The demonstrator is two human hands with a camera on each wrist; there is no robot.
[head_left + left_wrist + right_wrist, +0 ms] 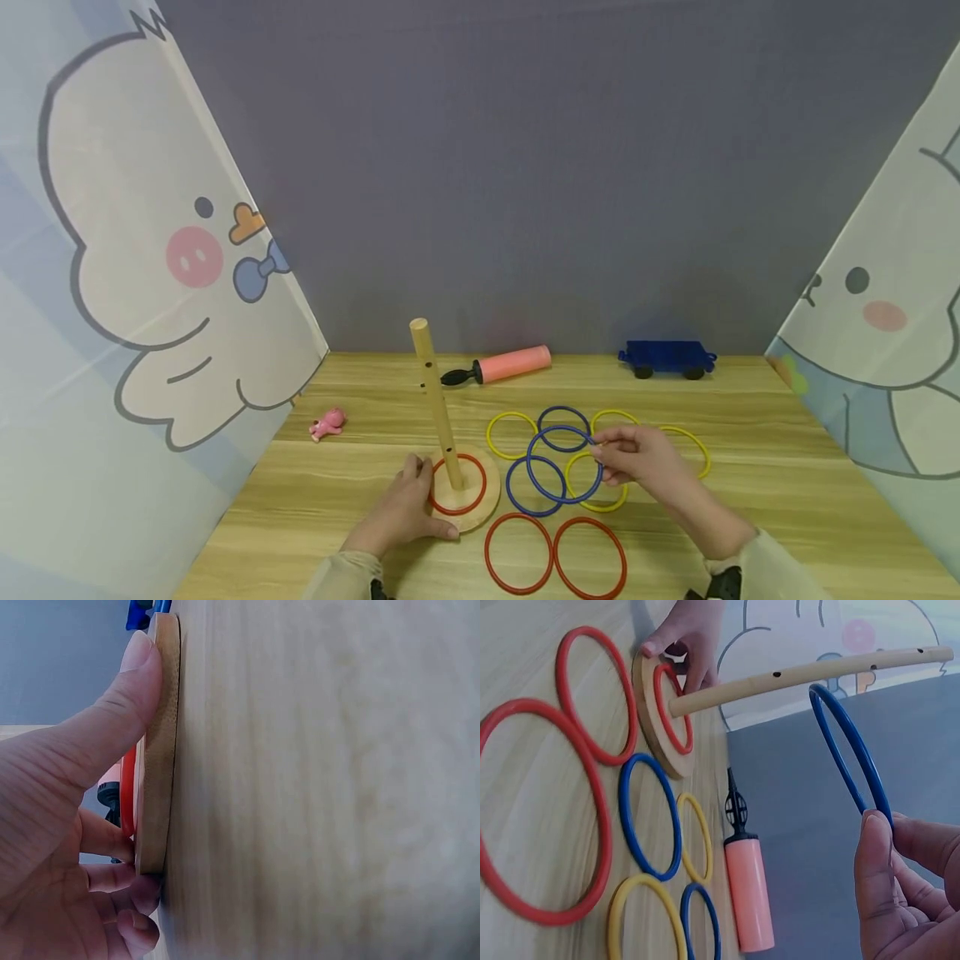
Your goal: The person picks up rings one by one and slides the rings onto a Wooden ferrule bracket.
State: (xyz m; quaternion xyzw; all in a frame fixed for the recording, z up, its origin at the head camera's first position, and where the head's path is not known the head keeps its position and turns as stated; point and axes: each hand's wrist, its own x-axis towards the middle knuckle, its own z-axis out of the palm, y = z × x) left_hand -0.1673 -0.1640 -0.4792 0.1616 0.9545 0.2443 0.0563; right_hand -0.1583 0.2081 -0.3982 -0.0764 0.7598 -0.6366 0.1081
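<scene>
My left hand (408,508) grips the round base (491,498) of a wooden ring-toss stand, thumb at the near edge and fingers around the left side. From the base rises an upright post (441,417) with small dark holes. A red ring (484,483) lies flat on the base, encircling the post. To the right, my right hand (645,458) pinches a blue ring (864,756) between thumb and fingers. That ring is held up over the loose rings, tilted, apart from the post.
Two red rings (487,552) lie in front, with two blue rings (508,486) and several yellow rings (512,413) behind them. Along the back wall are a pink hand pump (513,364) and a blue toy wagon (667,357). A small pink figure (327,424) lies at left.
</scene>
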